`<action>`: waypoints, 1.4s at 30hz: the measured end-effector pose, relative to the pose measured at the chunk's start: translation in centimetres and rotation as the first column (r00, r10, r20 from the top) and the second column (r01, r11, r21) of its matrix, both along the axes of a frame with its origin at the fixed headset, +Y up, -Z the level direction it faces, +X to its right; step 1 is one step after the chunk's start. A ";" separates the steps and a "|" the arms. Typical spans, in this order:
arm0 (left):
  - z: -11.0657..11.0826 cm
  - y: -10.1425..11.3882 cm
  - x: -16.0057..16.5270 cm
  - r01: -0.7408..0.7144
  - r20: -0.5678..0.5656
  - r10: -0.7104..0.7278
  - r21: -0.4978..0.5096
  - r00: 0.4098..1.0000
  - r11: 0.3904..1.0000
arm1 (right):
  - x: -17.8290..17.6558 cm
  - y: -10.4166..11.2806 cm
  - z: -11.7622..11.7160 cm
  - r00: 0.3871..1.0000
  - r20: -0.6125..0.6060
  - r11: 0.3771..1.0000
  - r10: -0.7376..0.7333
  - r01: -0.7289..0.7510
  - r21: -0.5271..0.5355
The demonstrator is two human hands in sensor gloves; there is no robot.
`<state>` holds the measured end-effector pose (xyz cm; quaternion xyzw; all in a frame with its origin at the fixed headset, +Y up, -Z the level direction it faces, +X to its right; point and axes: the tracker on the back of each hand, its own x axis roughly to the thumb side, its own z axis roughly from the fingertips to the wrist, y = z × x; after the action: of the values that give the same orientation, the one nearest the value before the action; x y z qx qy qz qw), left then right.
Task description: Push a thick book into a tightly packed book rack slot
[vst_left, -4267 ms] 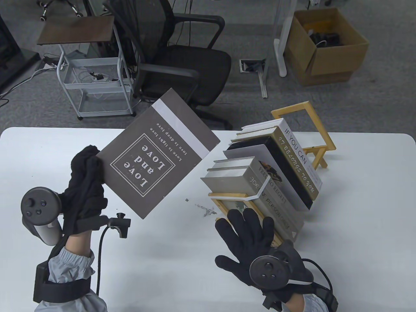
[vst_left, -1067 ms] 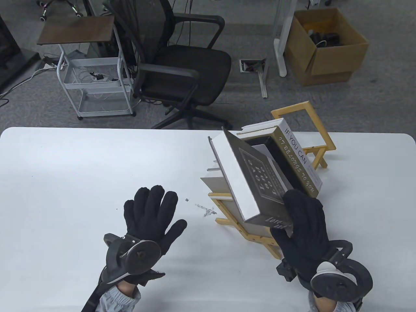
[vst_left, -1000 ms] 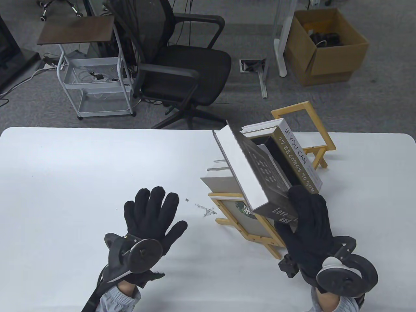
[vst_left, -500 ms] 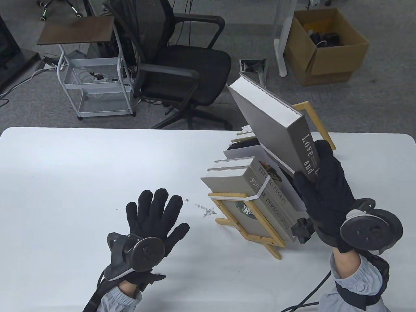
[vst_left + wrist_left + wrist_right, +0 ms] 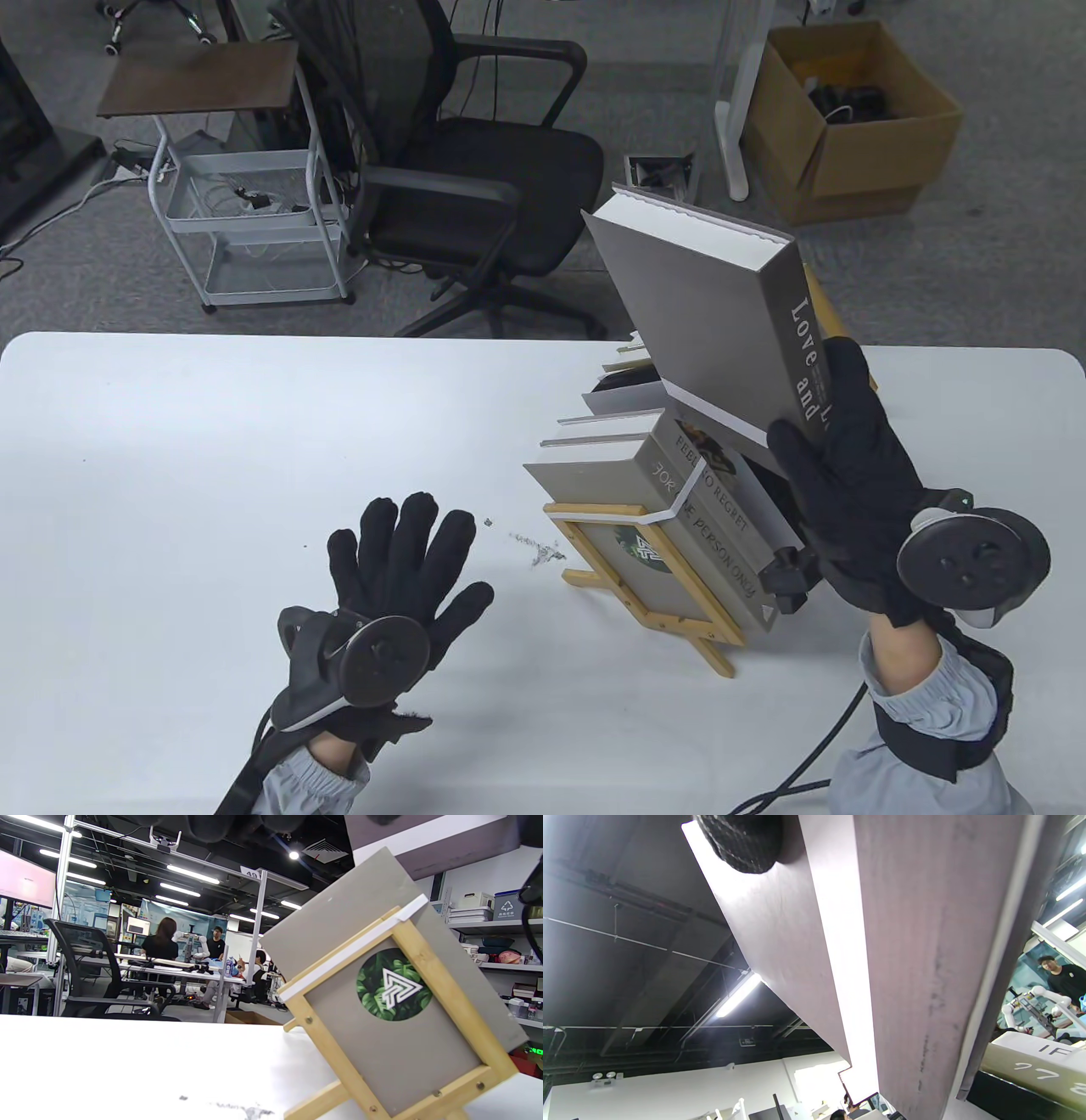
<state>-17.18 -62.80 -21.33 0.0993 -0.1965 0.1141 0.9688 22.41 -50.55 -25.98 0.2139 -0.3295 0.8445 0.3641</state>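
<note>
My right hand (image 5: 810, 399) grips the thick grey book "Love and…" (image 5: 704, 323) at the lower end of its spine and holds it tilted in the air above the back of the wooden rack (image 5: 594, 512). The rack holds several leaning books, among them "Feel No Regret" (image 5: 713, 484). The held book hides the rack's rear books in the table view. The right wrist view shows the book's cover (image 5: 903, 942) with my thumb (image 5: 742, 844) on it. My left hand (image 5: 399, 552) lies flat and spread on the table, left of the rack. The left wrist view shows the rack's front frame (image 5: 321, 1035).
The white table (image 5: 212, 441) has a small dark smudge (image 5: 534, 548) between my left hand and the rack. Beyond the far edge stand an office chair (image 5: 475, 170), a white cart (image 5: 254, 212) and a cardboard box (image 5: 848, 119).
The book went from my left hand to my right. My right hand has lifted it off the top of the racked books and swung it up and back, spine now to the right. The left hand stays flat.
</note>
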 end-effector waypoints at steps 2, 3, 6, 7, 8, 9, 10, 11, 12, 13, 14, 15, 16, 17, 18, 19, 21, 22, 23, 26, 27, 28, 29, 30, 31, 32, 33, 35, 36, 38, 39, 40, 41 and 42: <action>0.0 0.0 0.0 0.000 -0.002 0.000 0.003 1.000 1.000 | -0.2 -0.2 -0.1 1.000 0.001 1.000 0.012 -0.012 -0.012; 0.0 0.0 0.0 0.000 -0.002 0.000 0.002 1.000 1.000 | -0.3 -0.3 -0.3 1.000 0.004 1.000 0.023 -0.023 -0.016; 0.0 0.0 0.0 -0.003 -0.002 0.003 0.004 1.000 1.000 | -0.5 -1.0 -0.7 0.999 0.010 0.999 0.040 -0.039 -0.035; 0.0 0.0 -0.1 -0.004 -0.003 0.004 0.005 1.000 1.000 | -0.6 -1.2 -0.9 0.999 0.013 0.998 0.044 -0.044 -0.041; 0.0 0.0 -0.1 -0.005 -0.004 0.005 0.006 1.000 1.000 | -0.6 -1.5 -1.0 0.999 0.016 0.998 0.047 -0.046 -0.047; 0.0 0.0 -0.1 -0.006 -0.004 0.006 0.006 1.000 1.000 | -0.6 -1.7 -1.2 0.999 0.017 0.997 0.048 -0.047 -0.054; 0.1 0.1 -0.1 -0.008 -0.005 0.008 0.007 1.000 1.000 | -0.5 -1.9 -1.4 0.998 0.019 0.997 0.051 -0.050 -0.062; 0.1 0.1 -0.2 -0.009 -0.006 0.009 0.008 1.000 1.000 | -0.5 -2.1 -1.5 0.998 0.023 0.996 0.053 -0.051 -0.068; 0.1 0.1 -0.2 -0.010 -0.006 0.010 0.009 1.000 1.000 | -0.4 -2.4 -1.7 0.998 0.026 0.996 0.053 -0.051 -0.074; 0.1 0.1 -0.2 -0.011 -0.006 0.011 0.009 1.000 1.000 | -0.3 -2.6 -1.9 0.998 0.028 0.995 0.053 -0.050 -0.082; 0.1 0.1 -0.2 -0.012 -0.008 0.012 0.010 1.000 1.000 | -0.2 -2.9 -2.0 0.998 0.026 0.995 0.050 -0.047 -0.089; 0.1 0.1 -0.3 -0.012 -0.009 0.012 0.011 1.000 1.000 | -0.1 -3.1 -2.1 0.999 0.026 0.995 0.046 -0.043 -0.093; 0.1 0.1 -0.3 -0.013 -0.009 0.013 0.012 1.000 1.000 | 0.1 -3.4 -2.3 0.999 0.029 0.994 0.042 -0.039 -0.099; 0.1 0.1 -0.3 -0.015 -0.010 0.015 0.012 1.000 1.000 | 0.2 -3.7 -2.4 0.999 0.031 0.994 0.042 -0.038 -0.104; 0.1 0.1 -0.3 -0.016 -0.010 0.016 0.013 1.000 1.000 | 0.3 -4.0 -2.5 0.999 0.032 0.993 0.040 -0.036 -0.109; 0.1 0.1 -0.3 -0.017 -0.011 0.017 0.013 1.000 1.000 | 0.5 -4.4 -2.7 0.999 0.032 0.992 0.038 -0.034 -0.118; 0.1 0.1 -0.4 -0.017 -0.013 0.017 0.015 1.000 1.000 | 0.8 -5.1 -2.9 0.999 0.031 0.990 0.037 -0.032 -0.135; 0.1 0.1 -0.4 -0.016 -0.015 0.016 0.015 1.000 1.000 | 1.0 -5.5 -3.0 0.999 0.032 0.989 0.035 -0.030 -0.145; 0.0 0.1 -0.4 -0.014 -0.016 0.014 0.014 1.000 1.000 | 1.2 -5.9 -3.2 0.999 0.032 0.988 0.033 -0.028 -0.152; 0.0 0.0 -0.4 -0.014 -0.017 0.014 0.005 1.000 1.000 | 1.7 -7.2 -3.5 1.000 0.013 0.986 0.023 -0.020 -0.167; 0.0 0.0 -0.4 -0.014 -0.017 0.014 0.004 1.000 1.000 | 1.8 -7.5 -3.5 1.000 0.012 0.985 0.020 -0.017 -0.174; 0.0 0.0 -0.4 -0.013 -0.018 0.013 0.003 1.000 1.000 | 1.9 -8.0 -3.6 1.000 0.010 0.983 0.016 -0.014 -0.185; 0.0 0.0 -0.4 -0.011 -0.019 0.011 0.002 1.000 1.000 | 2.1 -8.4 -3.7 1.000 0.007 0.982 0.011 -0.010 -0.191; 0.0 0.0 -0.4 -0.010 -0.020 0.010 0.000 1.000 1.000 | 2.2 -8.8 -3.8 1.000 0.003 0.980 0.007 -0.007 -0.201; 0.0 0.0 -0.4 -0.010 -0.020 0.010 0.000 1.000 1.000 | 2.3 -9.0 -3.8 1.000 0.002 0.978 0.006 -0.005 -0.209; -0.1 0.0 -0.4 -0.011 -0.021 0.011 0.001 1.000 1.000 | 2.4 -9.4 -3.9 1.000 0.000 0.976 0.007 -0.007 -0.218; -0.1 0.0 -0.5 -0.011 -0.022 0.011 0.002 1.000 1.000 | 2.5 -9.7 -3.9 1.000 -0.002 0.974 0.008 -0.008 -0.225; -0.1 0.0 -0.5 -0.010 -0.023 0.010 0.000 1.000 1.000 | 2.6 -10.2 -4.0 1.000 -0.009 0.972 0.007 -0.009 -0.236; -0.1 0.0 -0.5 -0.011 -0.023 0.011 0.001 1.000 1.000 | 2.7 -10.4 -4.0 1.000 -0.013 0.971 0.005 -0.008 -0.241; -0.1 0.0 -0.4 -0.011 -0.023 0.011 0.001 1.000 1.000 | 2.7 -10.8 -4.0 1.000 -0.014 0.968 0.006 -0.009 -0.251; -0.1 0.0 -0.4 -0.011 -0.023 0.011 0.000 1.000 1.000 | 2.7 -11.0 -3.9 1.000 -0.016 0.967 0.009 -0.013 -0.255; -0.1 0.0 -0.4 -0.012 -0.023 0.012 0.000 1.000 1.000 | 2.7 -11.2 -3.9 1.000 -0.018 0.966 0.013 -0.017 -0.258; -0.1 0.0 -0.4 -0.012 -0.023 0.012 0.000 1.000 1.000 | 2.7 -11.4 -3.9 1.000 -0.019 0.965 0.019 -0.024 -0.263; -0.1 0.0 -0.4 -0.012 -0.024 0.012 0.001 1.000 1.000 | 2.8 -11.6 -3.9 0.999 -0.020 0.963 0.027 -0.031 -0.268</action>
<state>-17.62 -62.80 -21.44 0.1020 -0.1842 0.1186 0.9704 25.16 -62.18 -29.84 0.1743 -0.2062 0.8847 0.3800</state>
